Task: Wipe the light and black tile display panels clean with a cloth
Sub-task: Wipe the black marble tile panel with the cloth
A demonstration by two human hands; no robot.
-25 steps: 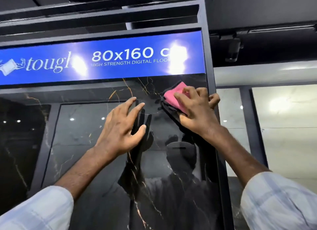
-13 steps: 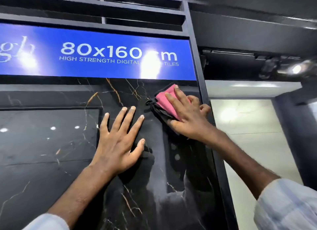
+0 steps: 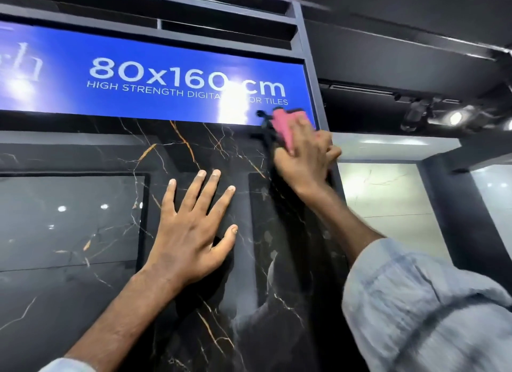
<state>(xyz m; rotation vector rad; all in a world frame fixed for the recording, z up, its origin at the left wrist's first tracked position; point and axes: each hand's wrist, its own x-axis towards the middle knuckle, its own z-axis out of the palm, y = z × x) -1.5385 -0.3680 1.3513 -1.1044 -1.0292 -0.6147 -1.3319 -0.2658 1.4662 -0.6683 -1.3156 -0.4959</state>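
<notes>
- I see the left hand (image 3: 191, 233) flat against the black tile panel (image 3: 277, 261), palm on the glossy face, all four fingers straight and spread wide, thumb out to the side.
- The right hand (image 3: 304, 155) is up at the panel's top right corner, holding a pink cloth (image 3: 284, 127) against the surface. Its fingers lie bent over the cloth and the outer knuckles are curled. Blur smears it, so I cannot tell where the thumb sits.
- The cloth has a dark edge trailing on its left. Its upper end overlaps the bottom edge of the blue sign (image 3: 166, 75), which reads "80x160 cm" and "high strength digital ... tiles", with a glare spot covering part of the words.
- The black panel carries gold and white veins and mirrors ceiling lights.
- A dark frame post (image 3: 313, 67) runs just beside the right hand. Past it stands the light tile panel (image 3: 388, 200), well apart from both hands.
- A pale blue sleeve (image 3: 415, 302) covers the right forearm.
- A spotlight (image 3: 455, 118) glows at upper right.
</notes>
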